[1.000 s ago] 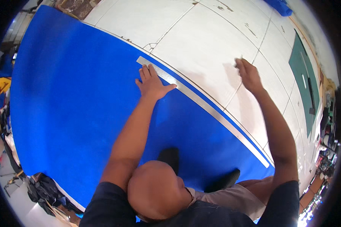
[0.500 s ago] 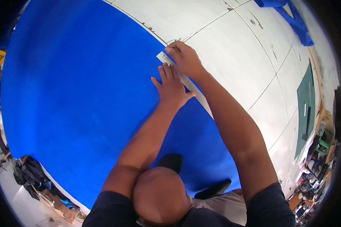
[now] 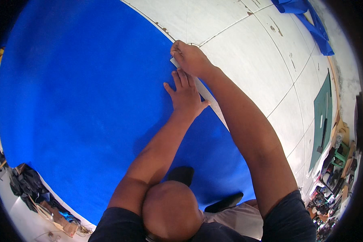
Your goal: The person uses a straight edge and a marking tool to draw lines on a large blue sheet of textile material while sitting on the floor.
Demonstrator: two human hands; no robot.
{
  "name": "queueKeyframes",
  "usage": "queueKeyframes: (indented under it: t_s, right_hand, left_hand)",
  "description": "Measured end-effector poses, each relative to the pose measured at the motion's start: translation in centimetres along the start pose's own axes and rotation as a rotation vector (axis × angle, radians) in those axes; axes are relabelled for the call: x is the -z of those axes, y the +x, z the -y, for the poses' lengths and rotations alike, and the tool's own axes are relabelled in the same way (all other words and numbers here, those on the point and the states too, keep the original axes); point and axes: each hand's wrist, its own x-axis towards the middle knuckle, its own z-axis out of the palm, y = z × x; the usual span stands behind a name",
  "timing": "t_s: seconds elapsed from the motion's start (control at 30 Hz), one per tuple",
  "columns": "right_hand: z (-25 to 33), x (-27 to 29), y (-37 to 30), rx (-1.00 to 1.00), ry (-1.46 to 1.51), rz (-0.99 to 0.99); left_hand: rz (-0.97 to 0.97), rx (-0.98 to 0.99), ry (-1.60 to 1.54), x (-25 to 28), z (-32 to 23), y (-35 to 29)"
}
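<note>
On the blue sheet [image 3: 84, 92], close to its edge, lies a flat metal strip [image 3: 217, 109], our landmark. Our left hand [image 3: 187, 97] is spread palm down, thumb and some fingertips over the strip, the palm on the sheet beside it. At the strip's far end, our right hand [image 3: 191, 58] curls with its fingertips bunched; we cannot tell whether that grip pinches anything. Our right forearm hides the strip's nearer part. Beyond the strip's right side spreads the white tiled floor [image 3: 246, 52], with a green mat [image 3: 319, 125] well apart from it.
</note>
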Motion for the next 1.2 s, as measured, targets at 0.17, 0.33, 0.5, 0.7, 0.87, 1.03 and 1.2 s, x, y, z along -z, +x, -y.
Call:
queueKeyframes:
  t_s: [0.17,0.33,0.5,0.7,0.87,1.03,1.2]
  right_hand:
    - [0.2,0.1,0.2,-0.032,-0.104,-0.032]
    - [-0.8,0.4,-0.2,0.027,-0.061,0.009]
    - [-0.5,0.5,-0.1,-0.031,-0.032,-0.056]
    - [-1.1,0.7,-0.6,-0.014,0.014,-0.080]
    - [-2.2,1.4,-3.4,0.075,-0.169,-0.005]
    - [-4.7,3.5,-12.5,-0.012,-0.217,0.117]
    - [-6.8,6.9,-23.9,0.062,-0.189,0.238]
  left_hand:
    - [-0.002,0.008,-0.025,0.2,0.2,-0.1]
    - [0.022,0.012,-0.044,0.6,-0.2,-0.1]
    - [-0.001,0.019,-0.046,0.3,0.0,-0.2]
    - [-0.031,0.022,-0.036,0.3,0.0,-0.2]
    - [-0.045,0.014,-0.051,0.2,-0.2,-0.2]
    - [-0.081,0.019,-0.067,-0.6,0.0,-0.1]
    - [-0.054,0.043,-0.068,0.3,0.1,-0.4]
